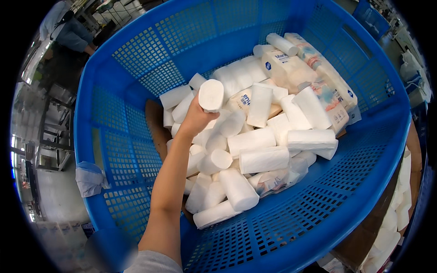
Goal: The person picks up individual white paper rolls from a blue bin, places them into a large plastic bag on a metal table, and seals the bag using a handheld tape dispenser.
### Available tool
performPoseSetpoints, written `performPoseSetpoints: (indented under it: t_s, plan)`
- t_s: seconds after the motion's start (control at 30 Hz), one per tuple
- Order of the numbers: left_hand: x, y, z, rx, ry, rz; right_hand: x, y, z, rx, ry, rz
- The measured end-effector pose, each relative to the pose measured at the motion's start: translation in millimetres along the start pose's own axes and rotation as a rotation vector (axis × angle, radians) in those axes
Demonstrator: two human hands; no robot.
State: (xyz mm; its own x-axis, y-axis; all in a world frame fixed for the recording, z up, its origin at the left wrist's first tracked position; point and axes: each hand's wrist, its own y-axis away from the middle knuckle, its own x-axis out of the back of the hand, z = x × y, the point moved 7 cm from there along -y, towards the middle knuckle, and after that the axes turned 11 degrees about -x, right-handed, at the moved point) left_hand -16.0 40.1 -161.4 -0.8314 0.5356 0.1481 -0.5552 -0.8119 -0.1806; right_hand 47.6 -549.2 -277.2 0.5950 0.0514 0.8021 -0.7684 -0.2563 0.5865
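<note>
My left hand (199, 119) reaches into a large blue plastic basket (291, 248), fingers closed round a white toilet paper roll (211, 96). The roll's pale end faces up, and it is held above the pile. Beneath and around it lie several loose white rolls (264, 159), some upright, some on their sides. Wrapped packs of paper (284, 68) lean at the basket's far right. A crumpled clear wrapper with print (275, 180) lies among the rolls toward the near side. My right hand is out of view.
The basket's perforated walls rise all round the pile. A whitish plastic bag (89, 179) is tied at the left rim. At the lower right stands a cardboard box (364, 241) beside more white rolls (387, 232). Another person (73, 32) is at the far left, near metal racks (57, 129).
</note>
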Motion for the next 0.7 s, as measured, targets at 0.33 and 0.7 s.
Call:
performPoseSetpoints:
  t_s: [0.33, 0.7]
  plan:
    - [-60.3, 13.6, 47.1, 0.156, 1.038, -0.062, 32.3, 12.0, -12.4, 0.038, -0.052, 0.062]
    - [-118.3, 29.0, 77.9, 0.47, 1.686, -0.058, 292.6, 117.9, -117.1, 0.452, -0.495, 0.175]
